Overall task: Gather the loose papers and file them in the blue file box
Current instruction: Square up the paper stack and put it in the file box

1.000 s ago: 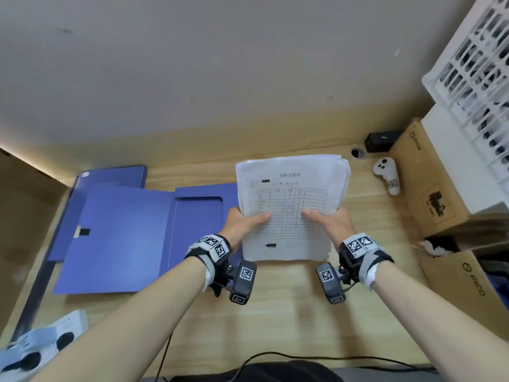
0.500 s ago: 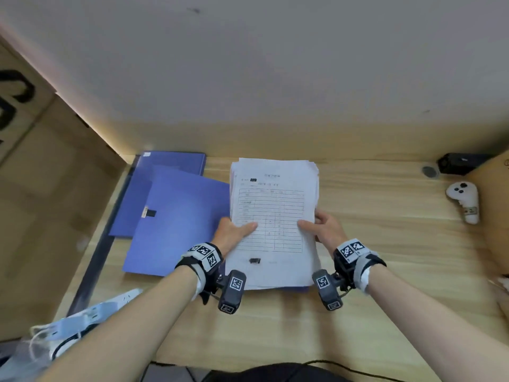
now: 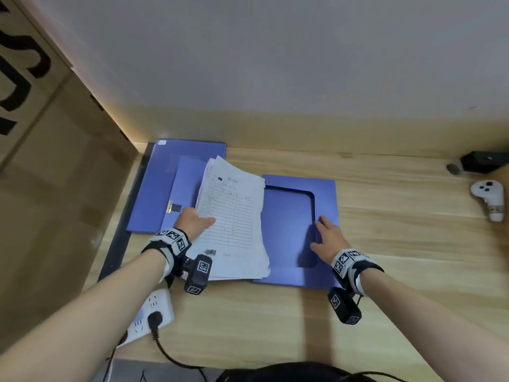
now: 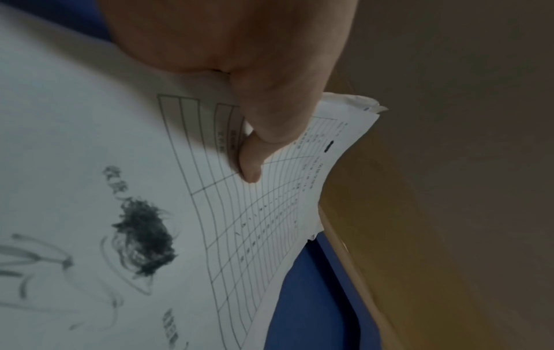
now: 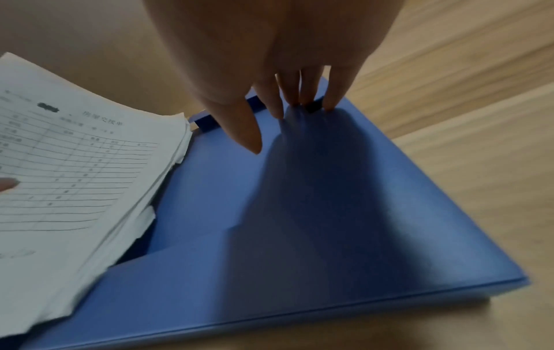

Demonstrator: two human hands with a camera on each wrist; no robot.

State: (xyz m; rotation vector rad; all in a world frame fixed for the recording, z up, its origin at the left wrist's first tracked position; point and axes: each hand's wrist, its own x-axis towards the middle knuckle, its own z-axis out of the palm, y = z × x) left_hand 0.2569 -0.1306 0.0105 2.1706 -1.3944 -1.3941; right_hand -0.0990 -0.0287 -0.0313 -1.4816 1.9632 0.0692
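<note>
A stack of printed papers point(image 3: 232, 216) hangs tilted over the left part of the open blue file box point(image 3: 325, 197), which lies flat on the wooden desk. My left hand point(image 3: 197, 221) pinches the stack's left edge, thumb on the top sheet; the left wrist view shows that thumb on the papers point(image 4: 134, 225). My right hand point(image 3: 326, 237) lies with straight fingers on the box's inner pocket flap, its fingertips point(image 5: 299, 99) at the flap's edge on the blue file box point(image 5: 329, 213). The papers point(image 5: 74, 165) overlap the box at the left.
A large cardboard box point(image 3: 55, 188) stands against the desk's left side. A white power strip point(image 3: 148, 315) with a plugged black cable lies at the front left. A white controller point(image 3: 490, 201) and a black device point(image 3: 482, 161) sit at the far right.
My right hand has let go of the papers and moved right onto the box's inner flap. The left hand alone holds the stack, swung left and tilted, uncovering the pocket.
</note>
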